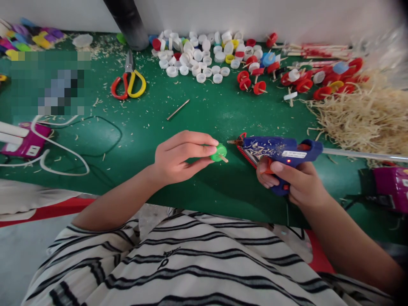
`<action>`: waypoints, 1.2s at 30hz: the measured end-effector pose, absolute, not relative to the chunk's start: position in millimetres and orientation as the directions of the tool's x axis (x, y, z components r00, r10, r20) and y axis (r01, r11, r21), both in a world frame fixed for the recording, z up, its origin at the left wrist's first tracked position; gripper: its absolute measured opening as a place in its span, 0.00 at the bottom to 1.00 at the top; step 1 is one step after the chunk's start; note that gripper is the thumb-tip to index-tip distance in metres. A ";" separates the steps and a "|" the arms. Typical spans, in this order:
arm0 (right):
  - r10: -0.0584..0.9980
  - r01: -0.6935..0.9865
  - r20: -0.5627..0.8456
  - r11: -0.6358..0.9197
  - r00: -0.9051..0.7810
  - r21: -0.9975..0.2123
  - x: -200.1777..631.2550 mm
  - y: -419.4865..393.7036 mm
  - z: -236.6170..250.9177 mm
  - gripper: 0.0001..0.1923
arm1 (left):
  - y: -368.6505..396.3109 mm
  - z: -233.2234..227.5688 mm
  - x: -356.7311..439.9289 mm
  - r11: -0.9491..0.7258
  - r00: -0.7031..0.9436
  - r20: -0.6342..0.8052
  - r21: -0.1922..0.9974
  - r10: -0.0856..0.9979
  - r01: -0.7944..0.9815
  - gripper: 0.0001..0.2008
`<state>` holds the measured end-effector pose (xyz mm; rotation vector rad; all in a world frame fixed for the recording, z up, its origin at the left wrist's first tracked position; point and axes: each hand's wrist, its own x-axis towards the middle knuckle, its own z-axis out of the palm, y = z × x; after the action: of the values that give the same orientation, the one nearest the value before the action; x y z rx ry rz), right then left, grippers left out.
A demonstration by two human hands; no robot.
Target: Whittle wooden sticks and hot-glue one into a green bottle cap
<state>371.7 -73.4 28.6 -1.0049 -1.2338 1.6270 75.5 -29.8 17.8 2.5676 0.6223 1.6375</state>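
Between the fingertips and thumb of my left hand (181, 157) is a green bottle cap (219, 152), with a short wooden stick (225, 159) poking out of it toward the lower right. My right hand (293, 178) is wrapped round the grip of a blue hot glue gun (270, 146), fingers at its orange trigger. The gun's nozzle points left, a short gap from the cap. Wood shavings lie on the gun's body, a small red light glows on its side, and a long clear glue stick (363, 154) sticks out of its back.
On the green table (143, 127) are scissors (129, 78), a thin metal rod (177, 109) and many white caps (191, 55). Red caps with sticks (259, 87) and a heap of pale shavings (360, 112) lie right. Purple power sockets (27, 138) with white cables stand left.
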 end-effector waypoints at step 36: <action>0.930 -0.086 -0.167 -0.206 -0.328 -0.975 364.2 -76.6 28.8 0.14 | -34.7 12.9 83.5 -0.928 0.453 0.854 0.084 0.255 0.363 0.10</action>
<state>364.2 -76.6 28.8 -1.0852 -1.2531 1.6465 83.5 -34.7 12.9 2.7706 0.5914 1.5968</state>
